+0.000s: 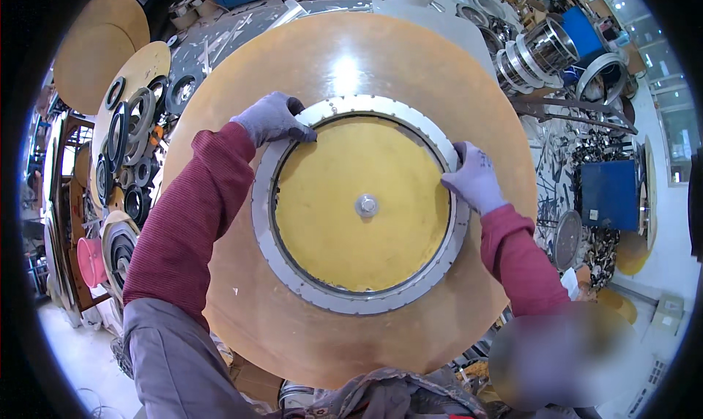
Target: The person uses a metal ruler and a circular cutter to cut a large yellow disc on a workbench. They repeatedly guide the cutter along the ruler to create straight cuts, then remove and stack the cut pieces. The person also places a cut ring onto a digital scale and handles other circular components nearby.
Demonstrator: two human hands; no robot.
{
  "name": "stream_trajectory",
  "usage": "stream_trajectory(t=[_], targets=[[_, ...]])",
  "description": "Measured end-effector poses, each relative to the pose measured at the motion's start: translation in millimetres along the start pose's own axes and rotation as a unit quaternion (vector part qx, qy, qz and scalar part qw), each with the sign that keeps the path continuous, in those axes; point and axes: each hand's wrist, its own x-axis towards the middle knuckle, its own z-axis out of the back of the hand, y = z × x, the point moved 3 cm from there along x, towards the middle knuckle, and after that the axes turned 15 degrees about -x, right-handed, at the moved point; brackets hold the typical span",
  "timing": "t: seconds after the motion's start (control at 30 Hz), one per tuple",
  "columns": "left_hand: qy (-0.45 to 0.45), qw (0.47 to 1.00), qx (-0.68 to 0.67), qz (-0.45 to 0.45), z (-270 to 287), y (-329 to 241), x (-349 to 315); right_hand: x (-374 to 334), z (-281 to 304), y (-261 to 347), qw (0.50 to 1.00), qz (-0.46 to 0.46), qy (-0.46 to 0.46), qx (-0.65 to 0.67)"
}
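Note:
A flat grey metal ring (353, 303) with small marks around its rim lies on a large round tan board (344, 349). Inside the ring sits a yellow disc (322, 228), with a bolt and washer (366, 206) at its centre. My left hand (272, 120), in a lilac glove, grips the ring at its upper left, the thumb over the inner edge. At the right side my right hand (477, 177), gloved alike, closes on the ring with its thumb at the inner edge and fingers around the outer one.
On the left, several black and grey rings (138, 130) hang on or lean against a tan board. Polished metal cylinders (538, 53) lie at the far right. Metal scraps surround a blue box (609, 194) on the right. A pink bucket (91, 261) stands at the left.

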Motion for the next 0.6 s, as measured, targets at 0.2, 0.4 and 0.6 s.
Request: stream_trajectory(t=[0.2,0.4,0.6], targets=[[0.011,1.0,-0.012,-0.01,1.7,6.5,5.5,24.2,-2.6,-12.7,0.989,-0.043,0.123,0.063],[-0.03,0.997,0.014,-0.068,15.3,-12.1,-8.2,13.3,22.8,-21.9,0.99,0.018,0.072,0.119],[-0.125,0.972,-0.058,-0.188,32.3,-61.2,-141.1,-73.8,117.9,22.6,0.984,0.069,-0.019,0.163]])
